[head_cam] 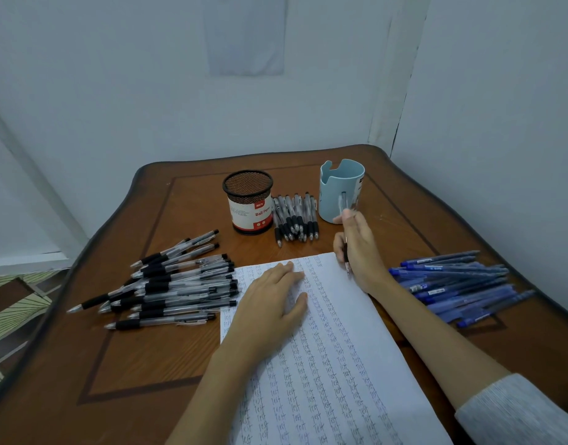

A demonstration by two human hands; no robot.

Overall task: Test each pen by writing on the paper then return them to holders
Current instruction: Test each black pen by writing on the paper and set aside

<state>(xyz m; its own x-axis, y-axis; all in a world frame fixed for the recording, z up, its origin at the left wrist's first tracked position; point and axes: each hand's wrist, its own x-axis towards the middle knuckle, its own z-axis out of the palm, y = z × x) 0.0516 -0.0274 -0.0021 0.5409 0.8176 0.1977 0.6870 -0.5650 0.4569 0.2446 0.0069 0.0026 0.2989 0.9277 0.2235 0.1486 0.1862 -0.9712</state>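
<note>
A white paper (337, 319) covered in rows of the word "test" lies on the wooden table (122, 354). My left hand (273, 303) rests flat on the sheet's upper left part, fingers spread. My right hand (359, 248) grips a clear black-grip pen (344, 232) at the sheet's top right corner, tip down near the paper edge. A black mesh holder (249, 203) with a red and white label and a light blue holder (340, 191) stand at the back. Both holders look empty.
A pile of black pens (176, 281) lies left of the paper. A smaller row of black pens (295, 216) sits between the holders. A heap of blue pens (456, 284) lies to the right. Walls close in behind and right of the table.
</note>
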